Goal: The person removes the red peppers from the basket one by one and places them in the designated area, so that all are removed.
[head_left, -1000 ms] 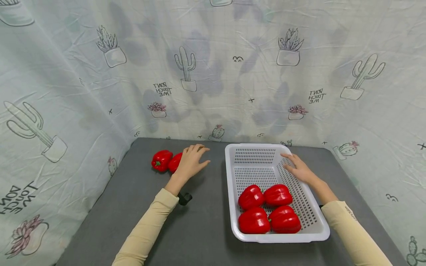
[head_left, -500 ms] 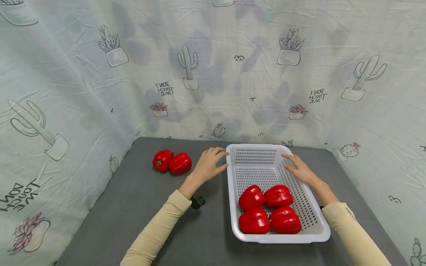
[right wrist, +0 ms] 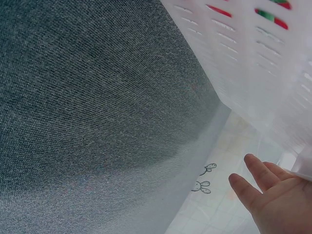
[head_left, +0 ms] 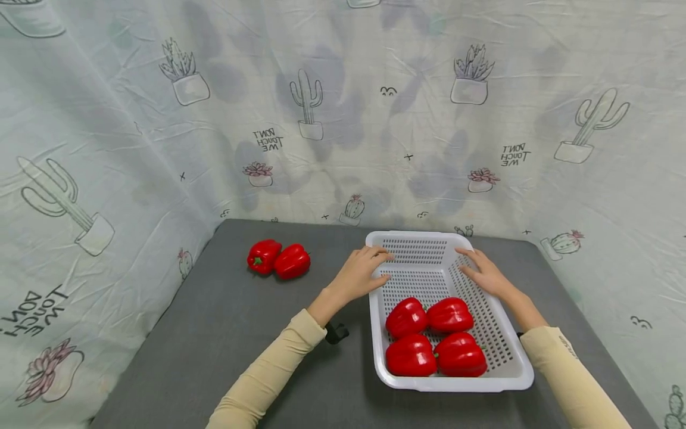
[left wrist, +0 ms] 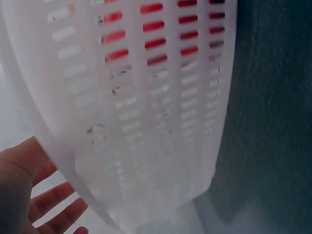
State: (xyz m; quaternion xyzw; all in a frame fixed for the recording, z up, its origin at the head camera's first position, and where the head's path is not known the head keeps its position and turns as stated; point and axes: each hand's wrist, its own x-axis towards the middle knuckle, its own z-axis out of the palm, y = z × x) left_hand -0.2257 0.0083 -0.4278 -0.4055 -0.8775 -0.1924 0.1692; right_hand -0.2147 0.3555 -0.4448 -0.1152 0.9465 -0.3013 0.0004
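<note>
A white perforated plastic basket stands on the grey table, with several red bell peppers in its near half. At its left rim is my left hand, fingers loosely bent and reaching over the edge, holding nothing. Across from it, my right hand is at the right rim with fingers spread and nothing in them. The left wrist view shows the basket's slotted side wall beside the fingers. In the right wrist view, the fingertips stick out past the rim. Whether either hand touches the rim I cannot tell.
Two more red bell peppers, one at left and one at right, lie side by side on the table's back left. A patterned cloth hangs behind and beside the grey table.
My left hand has moved right, from beside the two table peppers to the basket's left rim. My right hand and the basket have stayed in place.
</note>
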